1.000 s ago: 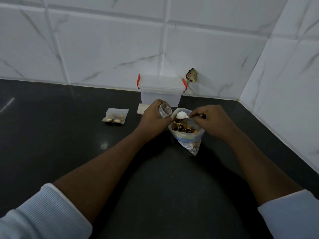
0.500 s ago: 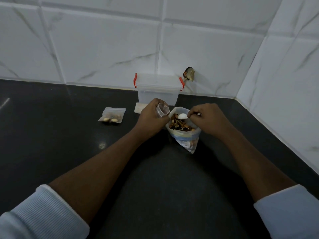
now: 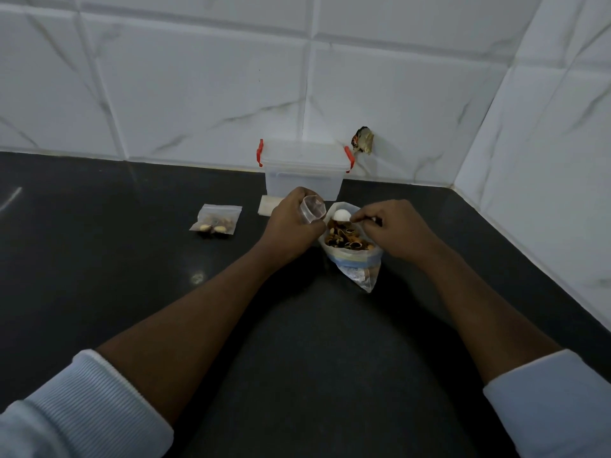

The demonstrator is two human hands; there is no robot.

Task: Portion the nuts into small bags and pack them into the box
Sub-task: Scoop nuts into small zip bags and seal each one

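A dark worktop meets a white tiled wall at the back and on the right. Towards the left, a filled small bag lies flat on the worktop with a few nuts inside, well apart from everything else. To its right, just in front of the box, lies a flat white piece partly hidden by the left hand; I cannot tell what it is.

The left hand comes next, its fingers curled round an empty small bag, holding it upright with the mouth open and tipped towards the spoon. Behind it, against the wall, stands the translucent box, with red clips at both ends of its lid.

Just right of the left hand, a large bag stands open on the worktop with the nuts heaped inside. A white spoon hovers over its far rim, the bowl close beside the mouth of the empty small bag. The right hand holds the spoon, its fingers pinched on the handle.

Higher up and slightly right of the box, a small dark object sticks to the wall. Pale ribbed sleeves cover both forearms near the bottom edge.
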